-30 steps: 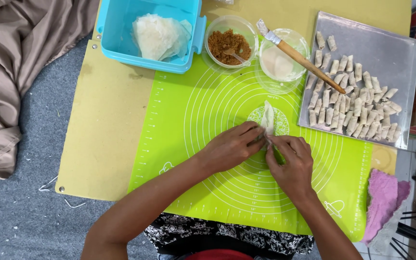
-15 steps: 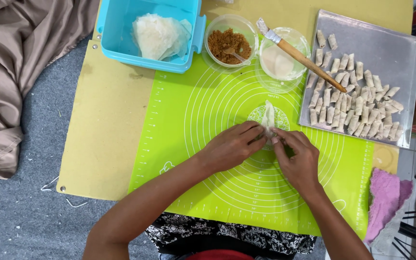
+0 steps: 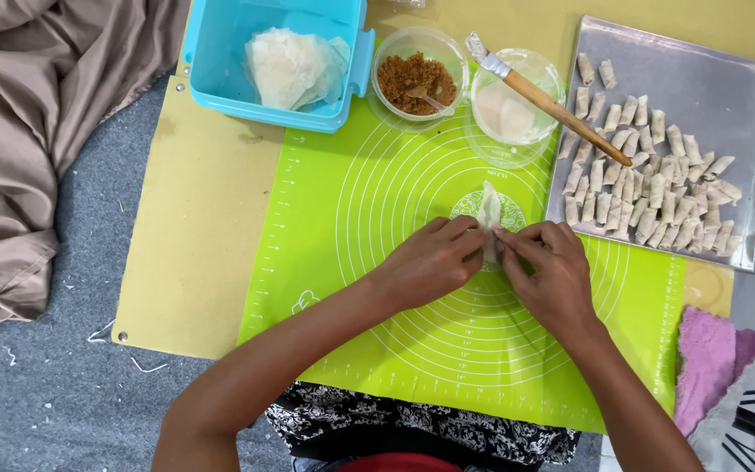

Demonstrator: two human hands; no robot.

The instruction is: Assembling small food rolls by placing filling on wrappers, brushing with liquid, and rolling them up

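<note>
- Head view: the wrapper (image 3: 488,210) lies in the middle of the green mat (image 3: 351,262), and its long axis runs away from the person, toward the bowls.
- The left hand (image 3: 434,262) and the right hand (image 3: 552,271) meet at its near end; the fingers (image 3: 469,234) of both pinch this end, so the free part lies beyond the fingertips.
- Both hands are equally near.
- The tray (image 3: 744,105) of finished rolls (image 3: 648,188) stands to the right.

Thin, pale, translucent pastry wrapper (image 3: 488,210), partly folded into a narrow strip, lying lengthwise at the centre of a green mat, its near end pinched between fingertips
</note>
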